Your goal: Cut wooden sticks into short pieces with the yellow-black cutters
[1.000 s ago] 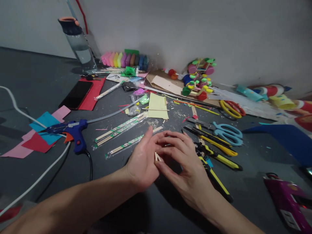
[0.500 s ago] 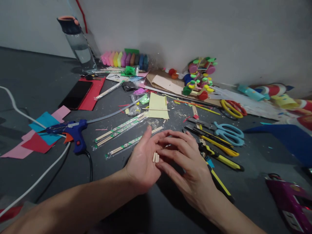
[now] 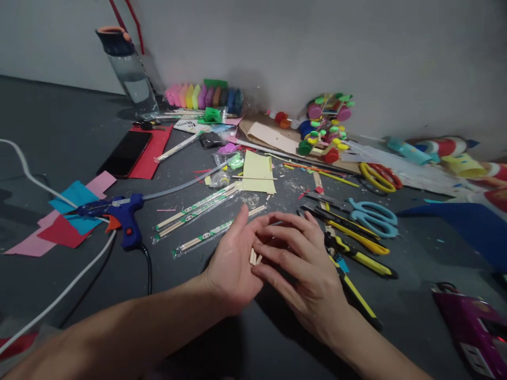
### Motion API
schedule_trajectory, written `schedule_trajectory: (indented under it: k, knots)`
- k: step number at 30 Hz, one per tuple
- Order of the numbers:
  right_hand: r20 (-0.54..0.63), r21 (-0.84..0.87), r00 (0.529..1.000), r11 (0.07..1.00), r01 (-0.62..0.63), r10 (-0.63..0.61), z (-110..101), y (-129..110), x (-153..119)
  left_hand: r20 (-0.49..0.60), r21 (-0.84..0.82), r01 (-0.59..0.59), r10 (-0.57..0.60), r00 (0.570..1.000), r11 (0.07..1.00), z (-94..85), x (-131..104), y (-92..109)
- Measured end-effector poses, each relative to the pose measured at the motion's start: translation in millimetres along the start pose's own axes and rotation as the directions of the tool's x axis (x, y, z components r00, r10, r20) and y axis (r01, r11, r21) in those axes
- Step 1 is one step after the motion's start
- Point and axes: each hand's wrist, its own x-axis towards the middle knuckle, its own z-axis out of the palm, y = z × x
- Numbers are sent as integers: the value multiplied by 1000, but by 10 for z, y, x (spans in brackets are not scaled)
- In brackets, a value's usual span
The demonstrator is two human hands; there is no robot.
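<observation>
The left grip lay turned upward, its hollow facing the body and its thumb raised at the far side. The bare left forearm slanted in from the near left of that grip, the left wrist almost straight. The right grip arched just to the right of the left grip, back showing, covering much of its far right part. Its fingers were bent and slightly spread; the tips of index finger and thumb stood parted, close to the left grip's hollow. The right forearm ran to the left grip's near right.
</observation>
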Motion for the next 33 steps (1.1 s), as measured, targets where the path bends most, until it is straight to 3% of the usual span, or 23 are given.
schedule_trajectory:
  k: [7,20,33]
  knots:
    - [-15,-44,1000,999,-15,14,-5,-50,2,23,-12,-9,9,1000,1000,-6,-13,-17]
    - [-43,-64,999,998,-15,12,-39,-77,-10,-33,-61,22,-24,999,998,47,-13,31]
    - [-18,44,992,992,-121,122,4,-92,11,-42,-48,18,-20,999,999,53,-12,26]
